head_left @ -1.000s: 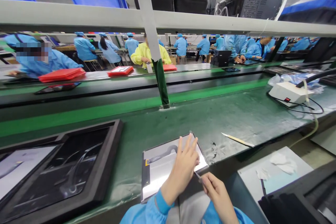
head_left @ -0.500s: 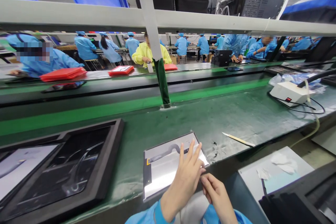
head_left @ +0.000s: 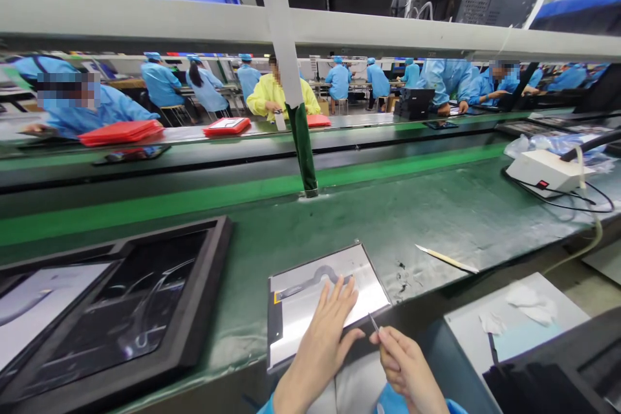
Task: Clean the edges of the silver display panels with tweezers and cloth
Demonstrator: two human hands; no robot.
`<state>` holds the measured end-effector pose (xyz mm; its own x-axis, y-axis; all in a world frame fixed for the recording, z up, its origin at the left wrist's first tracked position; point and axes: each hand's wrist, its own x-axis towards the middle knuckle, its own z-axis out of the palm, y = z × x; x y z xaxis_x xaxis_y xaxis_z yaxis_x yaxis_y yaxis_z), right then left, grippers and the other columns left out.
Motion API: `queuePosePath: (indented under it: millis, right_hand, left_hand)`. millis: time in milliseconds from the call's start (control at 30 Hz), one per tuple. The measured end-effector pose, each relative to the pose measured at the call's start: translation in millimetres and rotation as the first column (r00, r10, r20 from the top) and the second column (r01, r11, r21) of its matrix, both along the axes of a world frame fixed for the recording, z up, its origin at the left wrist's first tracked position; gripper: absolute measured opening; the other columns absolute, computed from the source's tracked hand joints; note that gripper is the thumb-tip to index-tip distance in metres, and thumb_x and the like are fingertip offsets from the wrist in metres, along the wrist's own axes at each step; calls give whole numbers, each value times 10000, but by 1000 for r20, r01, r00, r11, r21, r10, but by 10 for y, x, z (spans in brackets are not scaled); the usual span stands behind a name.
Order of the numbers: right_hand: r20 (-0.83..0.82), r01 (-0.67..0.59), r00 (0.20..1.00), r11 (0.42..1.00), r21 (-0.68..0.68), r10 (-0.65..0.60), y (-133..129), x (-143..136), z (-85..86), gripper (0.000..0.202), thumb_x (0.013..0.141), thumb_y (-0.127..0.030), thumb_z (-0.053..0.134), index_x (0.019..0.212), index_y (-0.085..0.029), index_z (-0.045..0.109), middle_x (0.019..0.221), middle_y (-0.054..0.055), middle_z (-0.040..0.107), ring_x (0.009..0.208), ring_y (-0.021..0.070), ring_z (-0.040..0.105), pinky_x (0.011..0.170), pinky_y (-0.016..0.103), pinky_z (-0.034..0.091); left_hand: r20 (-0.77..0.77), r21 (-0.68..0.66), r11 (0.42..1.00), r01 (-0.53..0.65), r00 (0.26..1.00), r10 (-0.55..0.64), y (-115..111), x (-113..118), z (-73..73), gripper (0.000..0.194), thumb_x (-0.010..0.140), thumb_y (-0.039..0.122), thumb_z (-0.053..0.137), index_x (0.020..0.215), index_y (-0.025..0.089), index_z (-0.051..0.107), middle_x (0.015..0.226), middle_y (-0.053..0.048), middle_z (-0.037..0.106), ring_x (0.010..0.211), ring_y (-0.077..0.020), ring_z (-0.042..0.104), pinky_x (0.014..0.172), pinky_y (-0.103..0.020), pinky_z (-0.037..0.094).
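- Resting open left hand [head_left: 326,328] on silvery panel [head_left: 301,321], with fingers spread.
- Gripping 1 slim metal tool [head_left: 374,323] in right hand [head_left: 403,357], near panel's edge.
- On green counter [head_left: 339,217]: panel, between black foam tray [head_left: 207,291] and knife [head_left: 449,259].

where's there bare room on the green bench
Bare bench shows between the foam tray and silver panel, behind the panel toward the post, and between the knife and white box. Crowded: the panel, left hand on it, right hand and thin tool beside it; scraps near the knife.
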<state>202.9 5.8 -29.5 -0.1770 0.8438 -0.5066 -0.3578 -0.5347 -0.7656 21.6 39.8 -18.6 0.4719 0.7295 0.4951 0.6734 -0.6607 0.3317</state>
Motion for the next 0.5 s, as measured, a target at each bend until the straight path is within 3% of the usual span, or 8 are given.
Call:
queuePosePath:
  millis: [267, 500]
  right_hand:
    - [-17, 25, 1000, 999, -31, -26, -13, 92, 288, 712, 474, -763, 815, 785, -148, 637, 450, -146, 310, 374, -11, 132, 370, 160, 34]
    - [-26, 81, 996, 997, 10, -81, -14, 224, 293, 634, 579, -717, 809, 808, -146, 654, 498, -132, 300, 415, -5, 124, 386, 160, 57]
  left_hand:
    - [-18, -22, 1000, -1, 1000, 1, -5, -4, 81, 616, 994, 267, 516, 1539, 225, 232, 1509, -158, 462, 1437, -294, 345, 1124, -596, 383]
    - [-38, -49, 999, -16, 999, 15, -20, 6, 90, 570, 1008, 275, 482, 1524, 229, 245, 1517, -159, 455, 1446, -296, 332, 1137, -627, 344]
